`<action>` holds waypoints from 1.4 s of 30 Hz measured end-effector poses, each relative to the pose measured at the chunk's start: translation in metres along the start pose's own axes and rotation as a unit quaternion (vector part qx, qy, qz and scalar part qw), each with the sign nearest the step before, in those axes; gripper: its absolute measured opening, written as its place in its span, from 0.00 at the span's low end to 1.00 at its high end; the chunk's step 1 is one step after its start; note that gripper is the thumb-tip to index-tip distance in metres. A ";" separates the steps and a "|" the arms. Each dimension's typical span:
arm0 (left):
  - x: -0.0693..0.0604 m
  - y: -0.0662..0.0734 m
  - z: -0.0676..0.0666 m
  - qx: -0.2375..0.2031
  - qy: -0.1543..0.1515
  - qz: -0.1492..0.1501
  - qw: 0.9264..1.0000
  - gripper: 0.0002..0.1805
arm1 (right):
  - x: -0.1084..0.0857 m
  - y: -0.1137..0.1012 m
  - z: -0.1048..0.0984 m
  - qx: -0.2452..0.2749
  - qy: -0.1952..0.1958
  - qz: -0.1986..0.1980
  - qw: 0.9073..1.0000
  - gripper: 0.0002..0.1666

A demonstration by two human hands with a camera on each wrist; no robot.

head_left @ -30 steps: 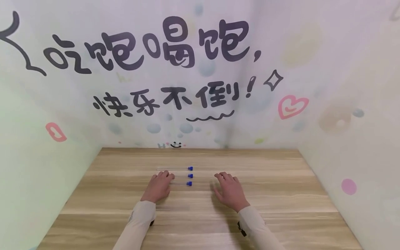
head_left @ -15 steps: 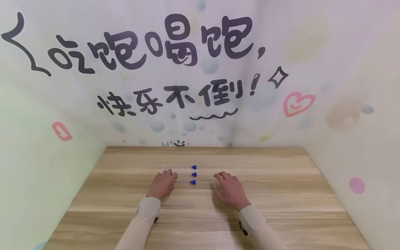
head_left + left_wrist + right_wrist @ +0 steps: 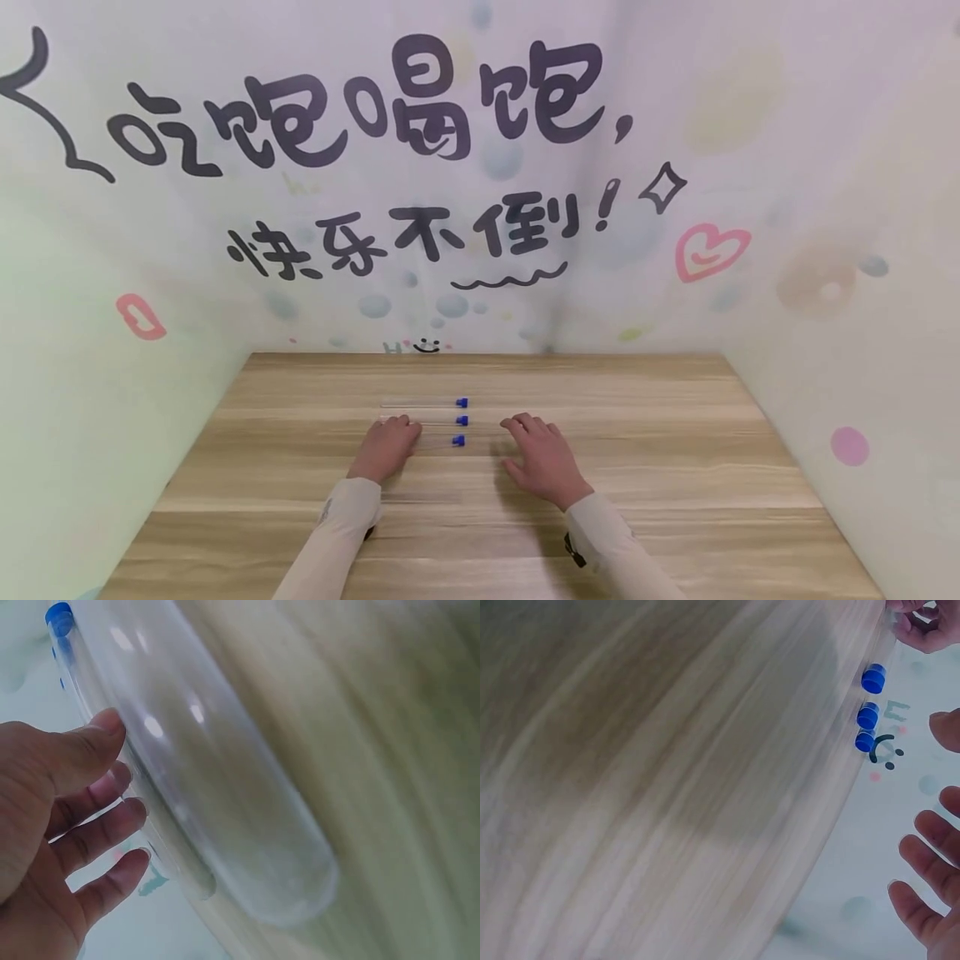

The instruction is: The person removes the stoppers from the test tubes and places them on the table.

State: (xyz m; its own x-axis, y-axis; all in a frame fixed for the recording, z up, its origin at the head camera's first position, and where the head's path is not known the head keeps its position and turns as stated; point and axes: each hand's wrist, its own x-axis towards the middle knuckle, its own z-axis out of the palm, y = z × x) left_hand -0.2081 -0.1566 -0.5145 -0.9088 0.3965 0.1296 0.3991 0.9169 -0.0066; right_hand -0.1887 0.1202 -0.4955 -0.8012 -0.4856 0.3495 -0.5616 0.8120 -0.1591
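Note:
Three clear test tubes with blue caps lie side by side on the wooden table, caps to the right: the far tube's cap, the middle tube's cap and the front tube's cap. My left hand is over their left ends and hides part of them. In the left wrist view a clear tube looms large, its rounded end downward. Thumb and loosely bent fingers are beside it; whether they touch a tube is unclear. My right hand hovers right of the caps, fingers apart, holding nothing.
The wooden table meets a pale wall with black writing and drawings behind the tubes. Further pale walls stand on the left and right. Each sleeve cuff shows a small dark object at the wrist.
My right hand has moved a little to the left, toward the caps. The front tube's cap has shifted very slightly toward me. The head view wavers a little.

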 end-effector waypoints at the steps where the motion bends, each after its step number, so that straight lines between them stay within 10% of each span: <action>1: -0.001 0.000 0.000 0.000 0.002 0.000 1.000 0.09 | 0.000 -0.001 0.000 -0.002 0.001 -0.002 1.000 0.29; 42: 0.001 0.067 -0.036 0.061 0.056 0.092 0.992 0.10 | -0.002 -0.003 -0.003 0.080 -0.033 0.008 0.996 0.14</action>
State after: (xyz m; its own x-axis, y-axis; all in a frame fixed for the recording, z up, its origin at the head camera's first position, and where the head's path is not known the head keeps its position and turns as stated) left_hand -0.1779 -0.0964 -0.4793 -0.8004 0.5558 0.2245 0.5325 0.8313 -0.1594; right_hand -0.1852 0.1194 -0.4930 -0.8192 -0.4972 0.2858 -0.5700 0.7606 -0.3109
